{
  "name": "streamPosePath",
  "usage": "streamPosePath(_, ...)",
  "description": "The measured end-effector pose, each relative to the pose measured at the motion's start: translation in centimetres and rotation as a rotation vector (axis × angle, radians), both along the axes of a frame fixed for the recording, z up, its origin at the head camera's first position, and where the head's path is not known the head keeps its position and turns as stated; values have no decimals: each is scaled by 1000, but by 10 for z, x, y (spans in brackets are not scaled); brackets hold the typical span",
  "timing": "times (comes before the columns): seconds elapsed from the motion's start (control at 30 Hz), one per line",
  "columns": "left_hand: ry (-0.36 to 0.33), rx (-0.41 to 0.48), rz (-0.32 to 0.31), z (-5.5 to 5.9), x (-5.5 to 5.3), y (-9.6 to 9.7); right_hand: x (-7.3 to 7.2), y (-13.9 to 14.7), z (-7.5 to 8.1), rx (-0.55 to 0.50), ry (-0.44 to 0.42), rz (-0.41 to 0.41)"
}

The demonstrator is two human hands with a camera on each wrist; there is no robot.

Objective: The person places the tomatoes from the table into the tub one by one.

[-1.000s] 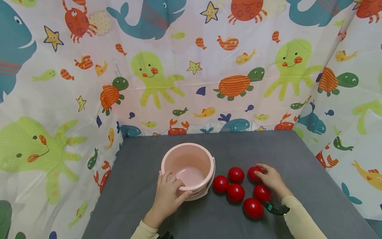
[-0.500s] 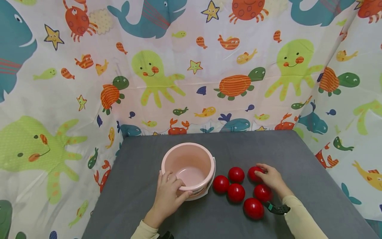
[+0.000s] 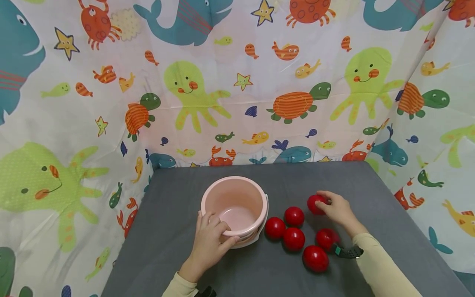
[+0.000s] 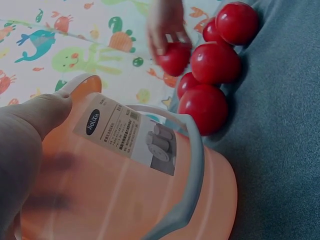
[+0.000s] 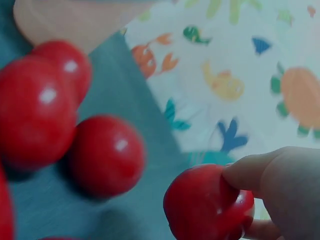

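Raised slightly toward the far edge of the table since the earlier frame, one red ball is carried in the right hand, while the bucket and the remaining balls are left in place. Behind the scene, a fabric backdrop is printed with octopuses, turtles, whales and crabs. Below it, a broad grey surface is formed by the table. Left of its centre, the pink bucket is set upright, mouth up, a pale handle laid along its right side.

Cream sleeves are worn on both arms. By the left hand, the bucket is gripped at the near-left rim; by the right, the ball is pinched between thumb and fingers, apparently clear of the table. What the coming move turns on is judged to be the sideways gap: the held ball is placed to the right of the bucket's mouth, at much the same depth, well apart from the left hand. No long axis is offered by its round shape. Five more balls are clustered between the bucket and the right arm, the leftmost just beside the bucket. Smallest, a printed label is borne on the bucket's wall.
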State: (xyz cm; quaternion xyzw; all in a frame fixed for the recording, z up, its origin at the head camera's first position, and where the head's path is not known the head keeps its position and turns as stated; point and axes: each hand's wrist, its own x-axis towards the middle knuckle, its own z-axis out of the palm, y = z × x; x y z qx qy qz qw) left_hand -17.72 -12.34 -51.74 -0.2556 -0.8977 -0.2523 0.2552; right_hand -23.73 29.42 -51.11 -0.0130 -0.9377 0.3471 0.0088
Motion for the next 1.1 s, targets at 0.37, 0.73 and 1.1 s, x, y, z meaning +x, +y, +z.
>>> streamPosePath(0.37, 35, -10, -2, -2, -2, -1, -11, -43, 88, 6, 204, 115)
streamPosePath(0.73, 10, -7, -4, -1, -1, -2, -20, -117, 127, -62, 323, 309)
streamPosePath(1.1, -9, -32, -22, 1, -4, -3, -30, -192, 105, -61, 247, 488)
